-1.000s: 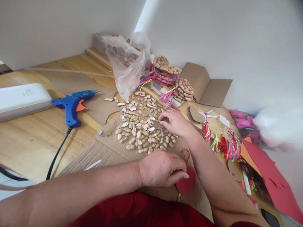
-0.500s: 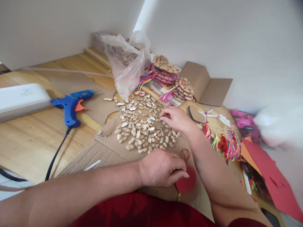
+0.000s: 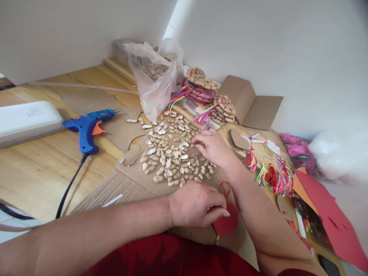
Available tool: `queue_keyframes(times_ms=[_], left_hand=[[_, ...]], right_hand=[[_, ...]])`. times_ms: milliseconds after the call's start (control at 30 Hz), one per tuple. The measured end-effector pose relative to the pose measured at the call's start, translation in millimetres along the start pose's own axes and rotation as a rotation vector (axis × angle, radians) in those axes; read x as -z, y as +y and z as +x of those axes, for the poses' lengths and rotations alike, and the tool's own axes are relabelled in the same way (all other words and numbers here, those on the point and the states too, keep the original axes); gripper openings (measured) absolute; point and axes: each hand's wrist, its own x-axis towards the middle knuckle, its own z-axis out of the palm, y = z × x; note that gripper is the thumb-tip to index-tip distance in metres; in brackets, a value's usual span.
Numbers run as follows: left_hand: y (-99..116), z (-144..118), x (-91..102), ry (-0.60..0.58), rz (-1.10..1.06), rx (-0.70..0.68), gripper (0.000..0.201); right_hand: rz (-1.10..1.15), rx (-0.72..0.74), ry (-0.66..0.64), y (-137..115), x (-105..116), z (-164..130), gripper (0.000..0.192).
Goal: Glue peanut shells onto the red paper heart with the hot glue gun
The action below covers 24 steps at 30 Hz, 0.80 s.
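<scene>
No brand or lettering reads clearly anywhere; the white case (image 3: 27, 120) at my far left carries only a faint embossed mark that I cannot make out.

My right hand (image 3: 214, 147) lies on the far side of the spread of peanut shells (image 3: 172, 153), fingers curled down among them; whether a shell is pinched between the fingertips I cannot tell. My left hand (image 3: 197, 205) rests close to my body, fingers loosely bent and thumb pressing the edge of a red heart cutout (image 3: 227, 222), which lies flat on the corrugated cardboard sheet (image 3: 120, 188) with a thin red loop at its top.

The shells are pale, ridged and split, scattered across the cardboard between my two hands. The wooden tabletop (image 3: 37, 168) is smooth and bare at my left, giving open room there, apart from the blue glue gun (image 3: 87, 124) lying on its side and its black cord (image 3: 69, 188) trailing toward the near edge. The far side is crowded: a crumpled clear plastic bag (image 3: 155, 84), stacked round pieces covered in shells (image 3: 201, 82), a folded brown box flap (image 3: 248, 101) against the wall. At my right, bright multicoloured tassels (image 3: 277, 178) and sheets of red paper (image 3: 327, 218) fill the space toward the tabletop's edge.
</scene>
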Motion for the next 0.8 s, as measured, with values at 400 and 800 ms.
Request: queue_keyframes(times_ms=[400,800], left_hand=[[-2,-1,-2.0,0.009,0.014,0.002,0.022],[-2,0,-1.4,0.003,0.02,-0.009,0.021]], right_hand=[[0.089,0.05,0.08,-17,-7,3,0.022],[0.234,-0.133,0.075,-20,-4,1,0.01]])
